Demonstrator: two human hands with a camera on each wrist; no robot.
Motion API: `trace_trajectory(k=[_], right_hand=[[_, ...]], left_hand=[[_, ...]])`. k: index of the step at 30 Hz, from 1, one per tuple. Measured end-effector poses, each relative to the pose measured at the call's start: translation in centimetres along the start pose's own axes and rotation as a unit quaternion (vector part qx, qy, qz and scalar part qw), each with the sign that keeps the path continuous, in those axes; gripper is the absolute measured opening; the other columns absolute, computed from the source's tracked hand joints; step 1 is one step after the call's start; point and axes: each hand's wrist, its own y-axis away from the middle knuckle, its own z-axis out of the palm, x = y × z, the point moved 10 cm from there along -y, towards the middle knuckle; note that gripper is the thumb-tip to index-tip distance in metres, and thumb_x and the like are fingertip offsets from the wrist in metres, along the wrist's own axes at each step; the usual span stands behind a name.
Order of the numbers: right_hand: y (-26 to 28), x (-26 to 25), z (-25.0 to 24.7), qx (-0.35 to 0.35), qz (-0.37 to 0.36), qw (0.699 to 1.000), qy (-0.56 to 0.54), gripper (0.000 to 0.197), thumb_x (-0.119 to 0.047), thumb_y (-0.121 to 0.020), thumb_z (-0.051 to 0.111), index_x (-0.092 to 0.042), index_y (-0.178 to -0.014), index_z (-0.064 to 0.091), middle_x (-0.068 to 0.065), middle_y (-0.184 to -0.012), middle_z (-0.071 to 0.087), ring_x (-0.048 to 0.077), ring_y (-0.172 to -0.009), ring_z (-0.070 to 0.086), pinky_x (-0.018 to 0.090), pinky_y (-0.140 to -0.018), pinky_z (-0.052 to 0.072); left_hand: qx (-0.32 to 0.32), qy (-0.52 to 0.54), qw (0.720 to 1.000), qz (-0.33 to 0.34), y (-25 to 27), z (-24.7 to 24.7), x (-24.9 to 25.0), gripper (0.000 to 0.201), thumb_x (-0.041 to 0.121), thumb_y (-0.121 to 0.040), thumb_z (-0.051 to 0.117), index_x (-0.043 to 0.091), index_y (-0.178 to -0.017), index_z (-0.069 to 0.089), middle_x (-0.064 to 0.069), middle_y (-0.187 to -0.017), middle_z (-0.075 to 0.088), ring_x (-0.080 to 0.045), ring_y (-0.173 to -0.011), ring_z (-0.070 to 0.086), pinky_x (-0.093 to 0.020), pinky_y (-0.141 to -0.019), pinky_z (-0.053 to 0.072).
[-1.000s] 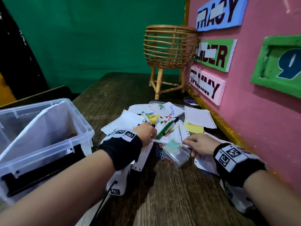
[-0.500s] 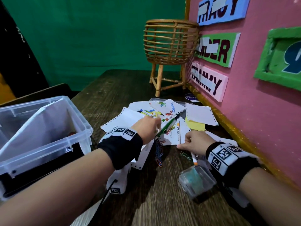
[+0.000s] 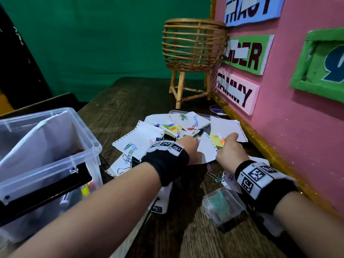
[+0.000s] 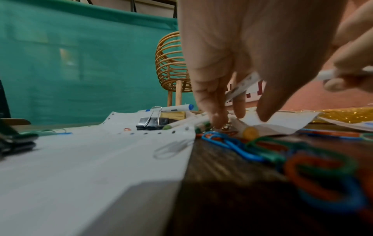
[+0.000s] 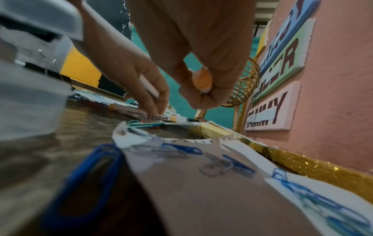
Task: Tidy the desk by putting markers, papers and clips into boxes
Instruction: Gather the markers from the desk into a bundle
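Note:
White papers [image 3: 141,138], coloured paper clips [image 3: 130,147] and markers lie in a pile on the dark wooden desk. My left hand [image 3: 193,141] holds a green marker [image 3: 196,135], and its fingertips [image 4: 218,123] touch more markers lying on the paper. My right hand [image 3: 226,141] pinches an orange-capped marker [image 3: 221,140] just above the pile, beside the left hand. The right wrist view shows the orange cap [image 5: 201,81] between the curled fingers. A blue-capped marker [image 3: 167,130] lies farther back on the papers.
A large clear box [image 3: 87,138] holding paper and markers stands at the left. A small clear box [image 3: 223,207] sits near my right wrist. A wicker basket [image 3: 193,43] on legs stands behind the pile. The pink board [image 3: 288,127] walls the right side. A black binder clip [image 4: 152,123] lies on the papers.
The small clear box went from under my right hand to the near right of the desk. My right hand moved forward over the pile with the orange-capped marker now raised.

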Motion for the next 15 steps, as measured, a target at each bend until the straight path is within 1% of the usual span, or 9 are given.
trace_trajectory(k=[2, 4, 6, 7, 8, 10, 12, 13, 15], right_hand=[[0.1, -0.2, -0.5, 0.023, -0.004, 0.999, -0.024, 0.035, -0.004, -0.087, 0.044, 0.001, -0.117, 0.029, 0.027, -0.104, 0.058, 0.040, -0.089, 0.057, 0.034, -0.067, 0.039], [0.1, -0.5, -0.8, 0.038, -0.011, 0.999, -0.033, 0.033, -0.010, -0.090, 0.043, 0.002, -0.119, 0.032, 0.028, -0.112, 0.057, 0.041, -0.098, 0.057, 0.036, -0.073, 0.040], [0.3, -0.7, -1.4, 0.060, -0.009, 0.997, -0.051, 0.039, -0.024, -0.094, 0.041, 0.003, -0.122, 0.035, 0.027, -0.122, 0.051, 0.040, -0.108, 0.052, 0.037, -0.081, 0.041], [0.5, -0.8, -1.9, 0.074, -0.009, 0.995, -0.064, 0.045, -0.032, -0.096, 0.039, 0.003, -0.123, 0.036, 0.026, -0.124, 0.049, 0.039, -0.111, 0.051, 0.037, -0.084, 0.040], [0.7, -0.9, -2.3, 0.089, -0.014, 0.993, -0.074, 0.048, -0.037, -0.096, 0.037, 0.002, -0.123, 0.037, 0.024, -0.125, 0.049, 0.037, -0.112, 0.051, 0.036, -0.083, 0.038], [1.1, -1.4, -2.9, 0.109, -0.034, 0.989, -0.096, 0.051, -0.042, -0.096, 0.034, 0.001, -0.122, 0.040, 0.022, -0.124, 0.051, 0.035, -0.112, 0.051, 0.033, -0.080, 0.036], [1.5, -2.2, -3.1, 0.111, -0.072, 0.983, -0.124, 0.047, -0.040, -0.097, 0.033, 0.001, -0.117, 0.045, 0.022, -0.119, 0.055, 0.035, -0.111, 0.052, 0.032, -0.082, 0.037], [1.7, -2.7, -3.2, 0.113, -0.097, 0.979, -0.142, 0.041, -0.036, -0.098, 0.032, -0.001, -0.111, 0.048, 0.021, -0.112, 0.058, 0.034, -0.108, 0.053, 0.031, -0.081, 0.036], [2.0, -3.5, -3.7, 0.126, -0.146, 0.965, -0.177, 0.029, -0.029, -0.099, 0.031, -0.007, -0.094, 0.049, 0.015, -0.093, 0.058, 0.032, -0.094, 0.055, 0.027, -0.074, 0.034]], left_hand=[[-0.008, -0.012, 1.000, -0.016, -0.2, 0.3, -0.1, 0.030, 0.013, -0.091, 0.048, 0.002, -0.119, 0.049, -0.017, -0.119, 0.058, -0.031, -0.110, 0.057, -0.038, -0.091, 0.049], [0.005, 0.002, 1.000, -0.018, -0.1, 0.0, -0.2, 0.029, 0.009, -0.091, 0.048, 0.002, -0.119, 0.048, -0.017, -0.119, 0.057, -0.032, -0.111, 0.056, -0.037, -0.090, 0.048], [0.050, 0.056, 0.997, -0.022, 0.2, -1.1, -0.3, 0.026, 0.006, -0.088, 0.049, 0.004, -0.114, 0.048, -0.018, -0.114, 0.059, -0.033, -0.108, 0.056, -0.039, -0.088, 0.048], [0.083, 0.092, 0.992, -0.019, 0.4, -1.9, -0.3, 0.024, 0.005, -0.087, 0.050, 0.005, -0.111, 0.048, -0.018, -0.110, 0.060, -0.033, -0.105, 0.056, -0.038, -0.085, 0.047], [0.120, 0.125, 0.985, -0.009, 0.7, -2.7, -0.1, 0.022, 0.006, -0.086, 0.052, 0.006, -0.108, 0.048, -0.017, -0.108, 0.061, -0.033, -0.103, 0.056, -0.036, -0.083, 0.045], [0.169, 0.169, 0.970, 0.041, 1.9, -4.2, 1.3, 0.021, 0.007, -0.085, 0.057, 0.004, -0.104, 0.049, -0.017, -0.105, 0.062, -0.032, -0.099, 0.056, -0.029, -0.075, 0.037], [0.198, 0.192, 0.954, 0.120, 3.5, -5.1, 3.3, 0.023, 0.005, -0.083, 0.059, -0.001, -0.104, 0.051, -0.020, -0.101, 0.063, -0.034, -0.096, 0.057, -0.025, -0.069, 0.029], [0.212, 0.197, 0.945, 0.153, 4.3, -5.5, 4.1, 0.025, 0.004, -0.081, 0.060, -0.004, -0.104, 0.053, -0.021, -0.099, 0.063, -0.036, -0.095, 0.058, -0.027, -0.069, 0.031], [0.228, 0.214, 0.930, 0.193, 5.4, -6.0, 4.8, 0.024, 0.001, -0.077, 0.061, -0.006, -0.099, 0.055, -0.023, -0.092, 0.063, -0.038, -0.088, 0.059, -0.032, -0.072, 0.038]])
